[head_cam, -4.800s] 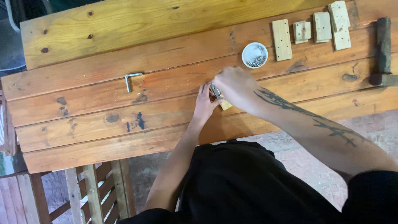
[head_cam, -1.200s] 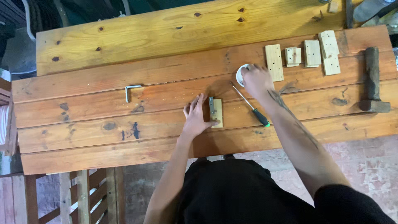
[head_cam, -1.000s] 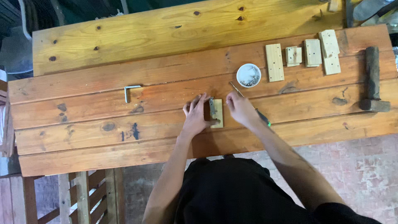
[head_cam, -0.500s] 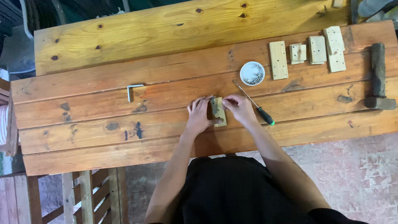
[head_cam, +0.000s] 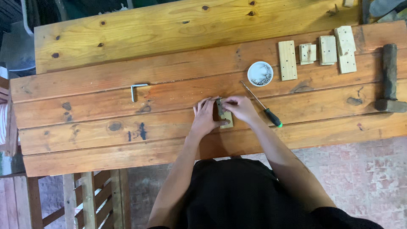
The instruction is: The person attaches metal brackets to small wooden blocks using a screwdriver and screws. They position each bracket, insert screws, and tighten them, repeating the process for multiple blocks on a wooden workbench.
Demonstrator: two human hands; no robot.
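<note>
A small pale wooden block (head_cam: 227,119) with a metal hinge plate on it lies on the wooden workbench (head_cam: 106,97). My left hand (head_cam: 204,117) presses flat against the block's left side and holds it down. My right hand (head_cam: 238,107) pinches at the top of the metal plate with its fingertips; whatever small part sits between them is too small to make out. A green-handled screwdriver (head_cam: 263,106) lies loose on the bench just right of my right hand.
A small white dish of screws (head_cam: 260,73) sits behind the screwdriver. Several pale wood pieces (head_cam: 317,53) lie in a row at the back right. A hammer (head_cam: 389,80) rests at the right edge. A metal bracket (head_cam: 136,90) lies to the left.
My right hand went to the dish of screws, came back to the block and now pinches at the metal plate. The screwdriver lies set down on the bench.
</note>
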